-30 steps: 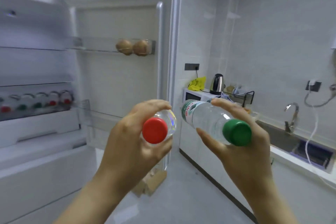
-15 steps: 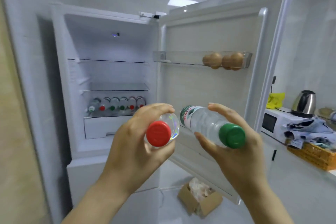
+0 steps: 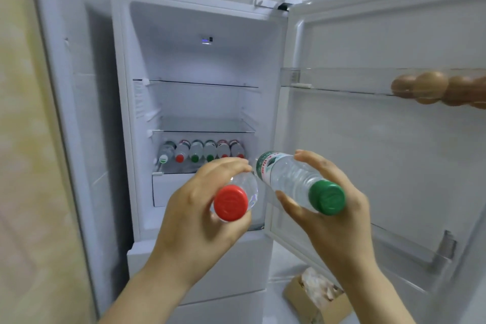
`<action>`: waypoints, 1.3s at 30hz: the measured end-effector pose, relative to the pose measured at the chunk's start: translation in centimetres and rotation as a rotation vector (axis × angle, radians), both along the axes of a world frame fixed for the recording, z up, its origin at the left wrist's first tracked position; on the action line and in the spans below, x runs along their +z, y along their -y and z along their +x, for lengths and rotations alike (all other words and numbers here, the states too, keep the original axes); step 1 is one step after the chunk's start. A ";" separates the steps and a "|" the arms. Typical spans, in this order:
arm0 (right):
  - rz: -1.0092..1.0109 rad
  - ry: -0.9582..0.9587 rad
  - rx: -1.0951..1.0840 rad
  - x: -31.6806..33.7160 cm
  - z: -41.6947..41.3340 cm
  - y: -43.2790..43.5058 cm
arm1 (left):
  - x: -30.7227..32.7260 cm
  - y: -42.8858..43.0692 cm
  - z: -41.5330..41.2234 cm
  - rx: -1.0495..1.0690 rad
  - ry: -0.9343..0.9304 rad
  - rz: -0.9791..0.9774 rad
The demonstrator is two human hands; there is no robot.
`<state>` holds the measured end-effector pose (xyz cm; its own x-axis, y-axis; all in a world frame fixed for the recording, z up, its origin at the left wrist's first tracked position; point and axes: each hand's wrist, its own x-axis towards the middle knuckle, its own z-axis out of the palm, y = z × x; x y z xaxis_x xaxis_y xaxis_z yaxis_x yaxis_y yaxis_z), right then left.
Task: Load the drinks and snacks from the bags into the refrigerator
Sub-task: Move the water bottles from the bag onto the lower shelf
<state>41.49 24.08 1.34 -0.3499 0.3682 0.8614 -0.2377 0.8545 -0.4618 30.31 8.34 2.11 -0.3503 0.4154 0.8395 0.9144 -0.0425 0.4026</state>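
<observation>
your left hand (image 3: 194, 221) grips a red-capped bottle (image 3: 232, 201), your right hand (image 3: 339, 221) a green-capped bottle (image 3: 294, 181); both are held lying down, caps toward you, before the open refrigerator (image 3: 200, 66). a row of bottles (image 3: 202, 151) lies on its lowest shelf. eggs (image 3: 431, 88) sit in the door rack (image 3: 336, 80). a cardboard box (image 3: 313, 300) is on the floor.

Centre frame, bottles (image 3: 200, 151) line a refrigerator shelf (image 3: 181, 169); upper right, eggs (image 3: 431, 87) sit in the door rack (image 3: 328, 79).
</observation>
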 end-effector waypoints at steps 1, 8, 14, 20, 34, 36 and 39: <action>-0.004 0.012 0.010 -0.1 -1.0 -0.4 | -0.3 -0.4 -0.9 -0.002 0.009 -0.001; -0.034 0.018 0.086 -1.5 -7.2 -5.0 | -1.0 -4.0 -6.1 0.070 0.023 -0.012; -0.093 -0.023 0.191 -2.2 -12.2 -8.9 | -1.0 -7.5 -9.5 0.152 0.010 -0.025; -0.155 0.007 0.264 -3.9 -16.8 -11.5 | -2.4 -9.3 -12.9 0.212 0.008 -0.051; -0.189 0.069 0.224 -5.6 -28.2 -13.8 | -4.7 -13.1 -25.9 0.126 0.016 -0.090; -0.185 0.071 0.205 -5.7 -30.3 -14.0 | -5.1 -13.7 -28.6 0.094 0.007 -0.097; -0.174 0.090 0.174 -6.1 -33.2 -14.5 | -5.6 -14.9 -32.2 0.068 -0.006 -0.105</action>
<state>8.30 38.58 -4.74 -0.4930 0.4360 0.7529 -0.3255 0.7102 -0.6243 -1.93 23.21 -3.47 -0.3760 0.4767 0.7946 0.9160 0.0616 0.3964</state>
